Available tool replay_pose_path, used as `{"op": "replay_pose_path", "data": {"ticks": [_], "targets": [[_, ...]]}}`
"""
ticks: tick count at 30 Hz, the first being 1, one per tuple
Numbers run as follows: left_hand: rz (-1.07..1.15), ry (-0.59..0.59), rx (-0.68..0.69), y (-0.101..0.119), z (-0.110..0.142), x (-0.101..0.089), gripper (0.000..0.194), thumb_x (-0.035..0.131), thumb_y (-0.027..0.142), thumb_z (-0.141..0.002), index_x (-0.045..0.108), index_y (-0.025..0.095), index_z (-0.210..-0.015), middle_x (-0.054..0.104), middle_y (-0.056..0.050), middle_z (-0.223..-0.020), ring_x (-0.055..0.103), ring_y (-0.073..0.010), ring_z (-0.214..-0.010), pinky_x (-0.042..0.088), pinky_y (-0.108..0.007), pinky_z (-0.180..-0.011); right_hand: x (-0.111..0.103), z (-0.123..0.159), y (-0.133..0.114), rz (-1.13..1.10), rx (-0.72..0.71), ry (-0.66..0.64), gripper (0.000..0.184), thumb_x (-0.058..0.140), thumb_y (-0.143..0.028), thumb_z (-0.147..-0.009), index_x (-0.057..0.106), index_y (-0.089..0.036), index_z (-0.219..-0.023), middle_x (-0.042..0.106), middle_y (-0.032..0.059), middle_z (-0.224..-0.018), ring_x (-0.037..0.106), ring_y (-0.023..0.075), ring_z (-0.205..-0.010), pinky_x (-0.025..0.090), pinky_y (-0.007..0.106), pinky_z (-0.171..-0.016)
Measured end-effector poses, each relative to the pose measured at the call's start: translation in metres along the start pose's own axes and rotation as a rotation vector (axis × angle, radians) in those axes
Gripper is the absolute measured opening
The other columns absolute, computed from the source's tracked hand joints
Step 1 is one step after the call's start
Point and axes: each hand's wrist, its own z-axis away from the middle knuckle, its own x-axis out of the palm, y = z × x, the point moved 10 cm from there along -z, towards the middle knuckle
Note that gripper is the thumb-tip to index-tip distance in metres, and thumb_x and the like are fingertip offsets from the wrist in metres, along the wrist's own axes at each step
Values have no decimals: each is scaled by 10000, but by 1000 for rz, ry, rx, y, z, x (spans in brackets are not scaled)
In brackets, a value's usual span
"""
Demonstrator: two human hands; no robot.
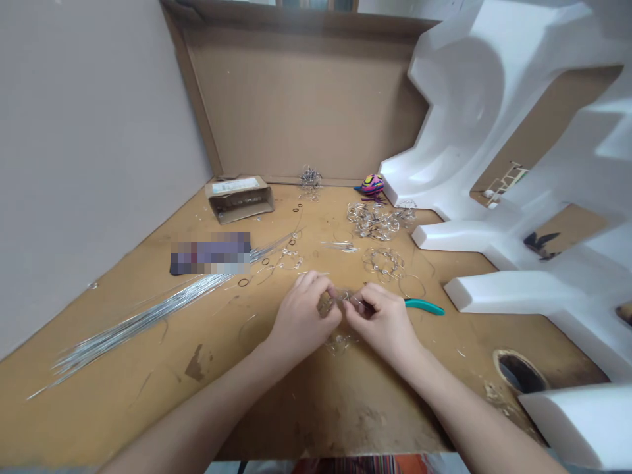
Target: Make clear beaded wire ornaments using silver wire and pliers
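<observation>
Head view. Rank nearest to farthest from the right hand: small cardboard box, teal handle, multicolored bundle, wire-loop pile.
1. Teal handle: just right of the right hand.
2. Wire-loop pile: beyond the hand.
3. Multicolored bundle: behind the pile.
4. Small cardboard box: far left, toward the back.

On the table [237,368], relative to the wire bundle [158,306]: the open cardboard box [239,201] sits beyond it — both hands, left [306,313] and right [378,316], pinch a wire-and-bead piece [340,339] to its right.
</observation>
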Motion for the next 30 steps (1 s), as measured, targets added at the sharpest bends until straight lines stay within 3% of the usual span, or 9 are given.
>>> {"op": "replay_pose_path", "data": {"ticks": [9, 15, 25, 30], "targets": [[139, -81, -53, -12, -1, 4, 112, 481, 159, -714, 532, 216, -795, 487, 25, -800, 425, -114, -633, 341, -236, -567, -4, -1, 3, -22, 9, 24, 208, 539, -183, -718, 447, -189, -532, 427, -32, -522, 403, 86, -486, 325, 203, -486], [298, -101, -37, -14, -5, 7, 84, 452, 154, -725, 525, 195, -732, 459, 8, -797, 455, -138, -774, 364, -231, -654, -6, 0, -1, -20, -29, 69, 190, 545, -162, -701, 470, -183, -527, 422, -39, -508, 396, 81, -469, 319, 194, -467], [799, -379, -326, -30, 2, 32, 152, 439, 340, -792, 508, 205, -798, 616, 10, -706, 539, -155, -743, 372, -273, -709, -5, 0, -1, -43, -18, 31, 207, 555, -175, -718, 463, -178, -533, 416, -37, -512, 389, 80, -469, 312, 196, -466], [875, -390, -357, -31, 4, 37, 142, 461, 330, -802, 509, 198, -790, 615, 6, -690, 549, -141, -710, 378, -255, -677, -6, 0, 1, -49, -2, 23, 206, 559, -174, -715, 467, -180, -531, 421, -38, -510, 389, 82, -475, 314, 198, -472]]}}
